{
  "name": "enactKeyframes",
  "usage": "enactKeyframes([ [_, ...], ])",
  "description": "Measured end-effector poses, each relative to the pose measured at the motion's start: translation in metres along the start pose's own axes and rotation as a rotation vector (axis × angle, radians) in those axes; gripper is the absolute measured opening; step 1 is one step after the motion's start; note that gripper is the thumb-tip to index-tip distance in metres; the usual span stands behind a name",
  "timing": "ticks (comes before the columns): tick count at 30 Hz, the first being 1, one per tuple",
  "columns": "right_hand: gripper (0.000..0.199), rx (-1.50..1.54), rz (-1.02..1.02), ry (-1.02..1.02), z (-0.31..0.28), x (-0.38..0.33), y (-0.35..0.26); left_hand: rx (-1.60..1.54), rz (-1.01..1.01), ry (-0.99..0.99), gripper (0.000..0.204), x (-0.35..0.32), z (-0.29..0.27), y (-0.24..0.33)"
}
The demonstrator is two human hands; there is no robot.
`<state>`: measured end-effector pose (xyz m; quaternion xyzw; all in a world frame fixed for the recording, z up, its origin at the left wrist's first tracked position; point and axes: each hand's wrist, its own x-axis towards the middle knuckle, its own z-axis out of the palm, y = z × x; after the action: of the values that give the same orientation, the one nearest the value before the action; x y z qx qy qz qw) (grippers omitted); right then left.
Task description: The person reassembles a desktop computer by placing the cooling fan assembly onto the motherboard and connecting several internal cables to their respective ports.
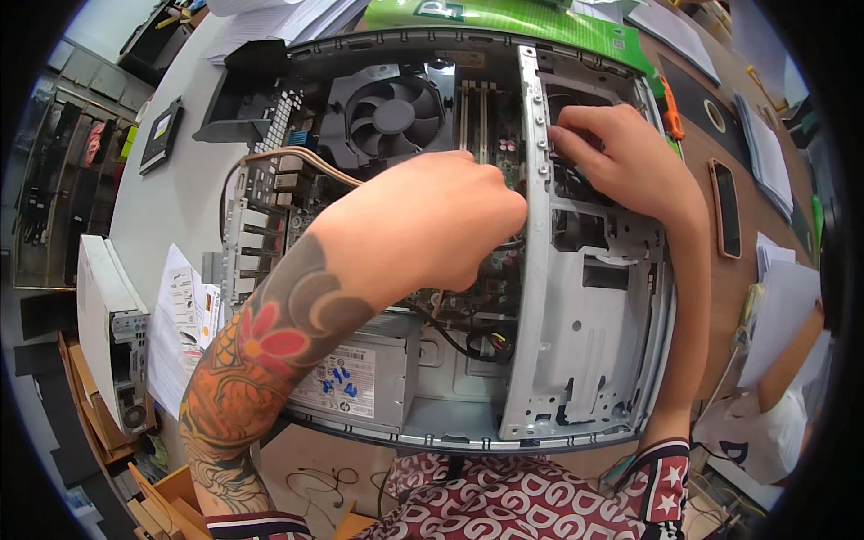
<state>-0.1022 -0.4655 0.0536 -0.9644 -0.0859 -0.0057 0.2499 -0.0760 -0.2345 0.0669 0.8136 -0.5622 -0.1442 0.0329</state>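
Observation:
An opened desktop computer case (526,360) lies on its side in front of me. My left hand (432,220) is closed over the motherboard (504,157); its curled fingers are hidden under it, so what they grip does not show. Beyond it sits a black cooling fan (393,115), and a tan cable (306,157) runs toward my wrist. Across the metal crossbar (537,225), my right hand (621,153) reaches into the drive bay with bent fingers, their tips partly hidden among dark parts. A black cable bundle (486,346) hangs near the power supply (360,373), which has several small blue pieces on its label.
A phone (725,209) and an orange-handled tool (671,108) are right of the case. To the left are a flat black drive (162,135), paper sheets (175,324) and a white computer unit (103,315). Green packaging (504,16) lies behind. Another person's arm (787,360) shows at far right.

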Motion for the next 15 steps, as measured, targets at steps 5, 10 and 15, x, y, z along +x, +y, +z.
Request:
enactKeyframes([
  [5,0.028,-0.032,-0.013,-0.009,-0.002,-0.001,0.001,0.043,0.01,0.023,0.01,0.001,0.003,0.004],
  [10,0.028,-0.012,-0.003,0.001,-0.001,-0.001,0.004,0.056,0.063,-0.01,0.011,0.002,0.001,-0.001],
  [15,0.028,-0.014,-0.055,0.015,-0.001,-0.001,0.006,0.025,0.132,0.035,0.01,0.0,0.005,-0.007],
])
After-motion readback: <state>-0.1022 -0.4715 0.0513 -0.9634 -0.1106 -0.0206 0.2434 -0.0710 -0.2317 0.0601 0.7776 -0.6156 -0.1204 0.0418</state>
